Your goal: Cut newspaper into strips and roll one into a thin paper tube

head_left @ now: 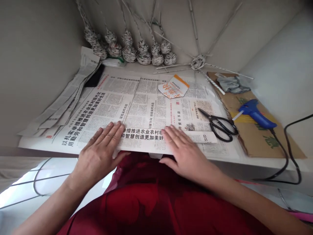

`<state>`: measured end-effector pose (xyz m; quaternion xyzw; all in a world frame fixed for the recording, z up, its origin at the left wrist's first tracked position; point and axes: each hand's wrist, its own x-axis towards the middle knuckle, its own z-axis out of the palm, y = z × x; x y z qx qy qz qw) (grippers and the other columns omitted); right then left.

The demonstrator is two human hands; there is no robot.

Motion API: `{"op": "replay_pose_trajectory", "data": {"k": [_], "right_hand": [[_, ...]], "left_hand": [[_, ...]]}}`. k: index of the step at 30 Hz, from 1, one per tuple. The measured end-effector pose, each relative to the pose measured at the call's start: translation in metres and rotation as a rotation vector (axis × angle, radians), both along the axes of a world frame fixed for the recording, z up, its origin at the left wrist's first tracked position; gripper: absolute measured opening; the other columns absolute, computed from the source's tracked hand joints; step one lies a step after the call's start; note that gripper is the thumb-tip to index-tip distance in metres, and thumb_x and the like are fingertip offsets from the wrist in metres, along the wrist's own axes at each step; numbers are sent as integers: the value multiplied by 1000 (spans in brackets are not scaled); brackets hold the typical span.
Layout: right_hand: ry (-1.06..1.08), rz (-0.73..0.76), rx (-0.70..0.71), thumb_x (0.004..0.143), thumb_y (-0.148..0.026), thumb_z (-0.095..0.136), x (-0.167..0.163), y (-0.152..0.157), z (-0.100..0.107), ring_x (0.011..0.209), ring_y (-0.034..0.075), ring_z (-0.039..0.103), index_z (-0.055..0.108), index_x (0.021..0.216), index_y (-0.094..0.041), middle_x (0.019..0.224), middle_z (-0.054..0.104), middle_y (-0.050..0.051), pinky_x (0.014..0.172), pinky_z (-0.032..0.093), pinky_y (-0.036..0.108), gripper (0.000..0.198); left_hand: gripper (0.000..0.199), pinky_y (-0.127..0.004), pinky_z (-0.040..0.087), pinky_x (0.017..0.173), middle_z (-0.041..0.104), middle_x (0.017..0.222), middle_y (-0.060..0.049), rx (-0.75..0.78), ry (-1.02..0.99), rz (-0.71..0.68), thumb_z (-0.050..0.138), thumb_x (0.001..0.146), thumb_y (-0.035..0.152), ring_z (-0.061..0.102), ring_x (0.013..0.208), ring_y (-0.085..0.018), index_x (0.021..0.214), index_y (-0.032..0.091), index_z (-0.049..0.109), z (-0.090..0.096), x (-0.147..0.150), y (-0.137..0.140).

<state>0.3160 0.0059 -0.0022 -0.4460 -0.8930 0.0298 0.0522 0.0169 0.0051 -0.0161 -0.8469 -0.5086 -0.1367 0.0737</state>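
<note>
A newspaper strip (141, 134) with large black print lies across the newspaper sheets (146, 88), along the table's front edge. My left hand (100, 150) rests flat on its left part, fingers stretched out and thumb apart, hanging by the edge. Farther right, my right hand (182, 150) lies flat over the same strip with fingers extended; the strip's end shows beyond it. Neither hand grips anything. To the right of my right hand are black-handled scissors (218, 124), blades partly apart. An octagonal white card (173, 87) with orange print lies farther back.
Stacked newspaper strips (63, 94) lie at left over a dark flat object (94, 76). Several woven gourd shapes (143, 54) line the wall, beside a woven piece with radiating paper rods (198, 62). At right, cardboard (251, 140) bears a blue glue gun (259, 114) with a trailing cord and a grey cloth (233, 85).
</note>
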Motion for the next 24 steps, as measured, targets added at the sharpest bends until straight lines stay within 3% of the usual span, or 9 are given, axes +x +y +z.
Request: {"op": "replay_pose_trajectory", "data": {"k": [4,8,18,21,24], "right_hand": [[-79,-155,113,94,-51,47,51,-14,-9,148,30,23,24,154,-3,159,28,21,120,26,48,80],[-77,-209,212,93,-51,47,74,-21,-20,145,34,29,17,155,-3,155,34,24,117,29,52,84],[-65,-220,301,94,-56,40,80,-24,-25,140,39,36,21,154,-4,150,40,25,113,34,54,82],[-63,-253,293,94,-55,36,82,-26,-26,141,39,35,21,154,-4,151,39,26,112,33,56,80],[-58,-271,294,94,-54,36,83,-27,-28,139,40,37,22,153,-4,151,40,25,112,33,57,79]], "left_hand": [[96,-49,26,120,30,158,-11,-90,-30,-11,56,83,66,30,145,-32,157,18,18,8,-19,0],[106,-51,24,121,28,159,-11,-146,-23,-24,52,77,77,26,146,-32,157,18,15,13,-20,-1],[93,-48,22,121,13,163,-13,-96,89,187,65,80,59,18,149,-31,155,25,22,7,-16,-10],[87,-49,19,121,17,163,-12,-91,82,214,62,84,53,20,149,-30,155,24,22,5,-17,-10],[90,-51,11,123,26,160,-14,-69,51,248,57,85,51,22,148,-30,157,15,15,2,-16,-10]]}}
